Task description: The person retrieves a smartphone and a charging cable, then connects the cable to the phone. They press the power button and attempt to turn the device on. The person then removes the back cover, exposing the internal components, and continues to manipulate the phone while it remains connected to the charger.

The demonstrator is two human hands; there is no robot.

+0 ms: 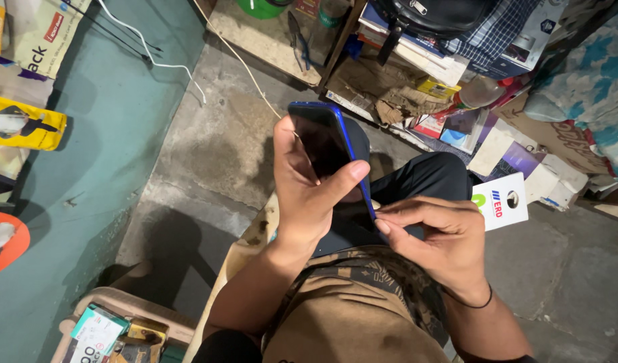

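Observation:
My left hand [307,190] grips a dark smartphone [321,140] with a blue frame, screen facing me, held upright over my lap. The thumb lies across its lower right edge. My right hand [438,240] pinches at the phone's lower right side with thumb and forefinger, touching the blue edge there. A thin black band circles my right wrist. Whether the fingertips hold a small tool I cannot tell.
Below the hands are my dark trousers and brown patterned shirt [352,316]. A white card [502,202] rests by my knee. Cluttered wooden shelves [403,74] stand ahead, boxes [547,178] to the right, a tray of small packets [110,329] at lower left, a white cable [154,57] on the concrete floor.

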